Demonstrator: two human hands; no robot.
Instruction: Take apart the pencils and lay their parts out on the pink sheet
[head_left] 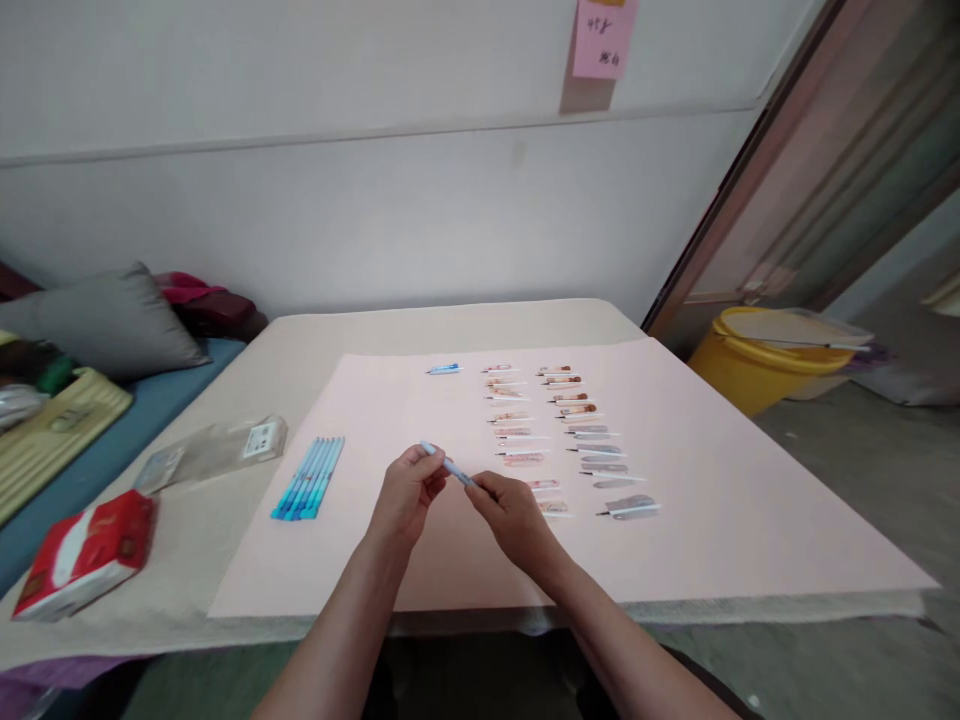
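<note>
Above the middle of the pink sheet (442, 570), a slim light blue pen (448, 463) is held between my two hands. My left hand (411, 492) pinches its upper, left part, and the fingers of my right hand (514, 512) close on its lower, right end, hiding the tip. To the left of my hands lies a neat row of several blue pens (309, 478). On the right, pen parts are laid out in two columns: pinkish barrels with refills (517, 433) and brown and grey ones (596, 450). One small blue set (444, 369) lies at the back.
A clear plastic bag (217, 448) and a red tissue pack (86, 555) lie at the left of the cloth-covered table (450, 325). A grey pillow (112, 318) is beyond them. On the floor at right stands a yellow bucket (742, 370). A white wall (375, 220) borders the back.
</note>
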